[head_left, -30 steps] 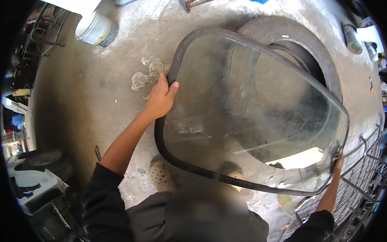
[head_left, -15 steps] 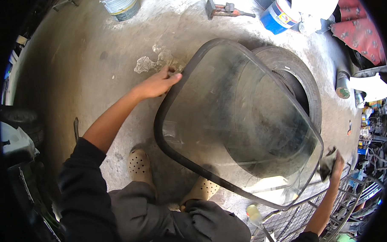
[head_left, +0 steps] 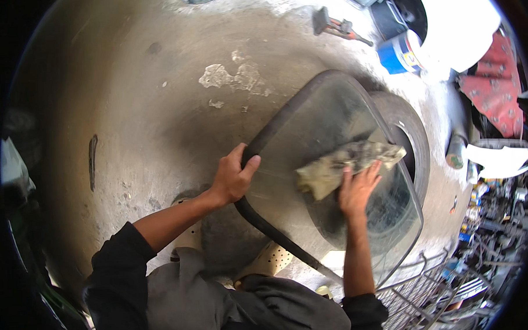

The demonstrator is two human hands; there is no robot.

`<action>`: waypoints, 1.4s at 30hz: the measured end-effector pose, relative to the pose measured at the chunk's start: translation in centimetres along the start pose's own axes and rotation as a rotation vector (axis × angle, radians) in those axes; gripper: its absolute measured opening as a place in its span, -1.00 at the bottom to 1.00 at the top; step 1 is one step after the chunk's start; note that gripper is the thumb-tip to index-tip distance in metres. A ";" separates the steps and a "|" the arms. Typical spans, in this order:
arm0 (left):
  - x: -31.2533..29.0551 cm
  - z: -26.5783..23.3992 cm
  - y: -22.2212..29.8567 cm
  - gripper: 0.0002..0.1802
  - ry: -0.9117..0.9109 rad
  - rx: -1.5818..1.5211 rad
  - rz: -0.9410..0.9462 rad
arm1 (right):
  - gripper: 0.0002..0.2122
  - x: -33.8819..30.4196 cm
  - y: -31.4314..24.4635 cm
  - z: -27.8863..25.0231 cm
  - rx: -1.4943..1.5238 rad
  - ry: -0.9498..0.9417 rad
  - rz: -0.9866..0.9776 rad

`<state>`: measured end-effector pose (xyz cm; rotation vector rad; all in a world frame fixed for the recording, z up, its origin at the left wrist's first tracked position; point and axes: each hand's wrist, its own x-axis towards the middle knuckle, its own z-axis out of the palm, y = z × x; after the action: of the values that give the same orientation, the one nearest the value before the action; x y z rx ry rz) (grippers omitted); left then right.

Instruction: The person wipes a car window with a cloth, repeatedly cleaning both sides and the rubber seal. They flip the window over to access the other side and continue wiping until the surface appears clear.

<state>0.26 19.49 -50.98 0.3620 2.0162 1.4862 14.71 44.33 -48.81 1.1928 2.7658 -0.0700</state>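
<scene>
A car window pane with a black rubber seal around its edge is tilted in front of me, over a tyre lying on the floor. My left hand is closed around the seal at the pane's left edge, thumb on the glass side. With fingers stretched and lying flat, my right hand presses a stained, yellowish rag against the glass. Part of the tyre shows dimly through the pane. The rag is slightly blurred.
At the far right are a hammer-like tool, a blue and white paint can and a red patterned cloth. A wire rack and piled parts stand at right. My clog is below the pane.
My right hand has moved from beyond the pane's right edge onto the glass, with the rag spread under it. My left hand has shifted down along the seal.
</scene>
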 end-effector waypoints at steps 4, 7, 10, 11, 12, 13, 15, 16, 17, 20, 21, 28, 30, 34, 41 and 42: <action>0.3 0.0 -0.9 -0.69 0.008 -0.121 0.054 | -0.60 -1.0 -8.4 -0.4 0.176 0.148 -0.649; 0.3 -0.2 -0.8 -0.71 0.039 -0.147 0.130 | -0.48 1.1 -9.9 -3.6 0.159 -0.004 -0.661; 0.1 -0.2 -0.7 -0.74 -0.028 -0.192 0.033 | -0.39 4.2 -10.8 -6.2 0.169 0.006 -0.694; 0.0 -0.2 -0.8 -0.76 -0.033 -0.204 0.027 | -0.37 5.7 -11.4 -6.8 0.194 -0.012 -0.755; 0.0 -0.2 -1.0 -0.78 -0.037 -0.222 0.035 | -0.35 6.5 -12.2 -7.0 0.211 0.010 -0.853; 0.1 -0.1 -1.3 -0.76 -0.037 -0.190 0.017 | -0.37 7.0 -13.4 -6.7 0.099 -0.028 -0.859; 0.2 0.0 -1.9 -0.71 -0.034 -0.152 0.018 | -0.38 6.6 -15.7 -5.5 -0.175 -0.072 -0.845; 0.3 0.1 -2.3 -0.69 -0.005 -0.233 0.101 | -0.45 5.3 -16.6 -4.5 -0.247 -0.067 -0.794; 0.3 0.3 -2.6 -0.67 0.020 -0.324 0.197 | -0.49 3.6 -17.4 -3.3 -0.225 -0.045 -0.829; 0.2 0.7 -2.9 -0.57 0.086 -0.471 0.290 | -0.65 2.3 -17.7 -1.7 0.150 -0.236 -1.169; 0.1 0.7 -2.8 -0.56 0.178 -0.412 0.310 | -0.68 2.9 -17.5 -1.7 0.095 -0.109 -1.217; -0.2 0.1 -1.8 -0.51 0.076 -0.175 0.172 | -0.66 9.4 -18.1 -5.6 -0.379 -0.125 -1.031; 0.0 0.1 -1.9 -0.50 0.107 -0.169 0.222 | -0.64 6.5 -19.1 -4.3 -0.316 -0.429 -1.323; 0.0 0.3 -2.0 -0.48 0.145 -0.138 0.242 | -0.66 6.0 -18.0 -0.8 -0.131 -0.198 -1.254; -0.2 0.2 -0.8 -0.58 0.075 -0.078 0.119 | -0.56 19.1 -14.2 -4.8 -0.273 -0.051 -0.891; -0.1 0.2 -0.7 -0.60 0.050 -0.082 0.079 | -0.56 19.1 -14.7 -5.9 -0.370 -0.054 -0.786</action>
<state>0.53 19.34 -51.68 0.3779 1.9935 1.6356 -9.58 48.59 -45.67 -0.0082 2.8352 0.3122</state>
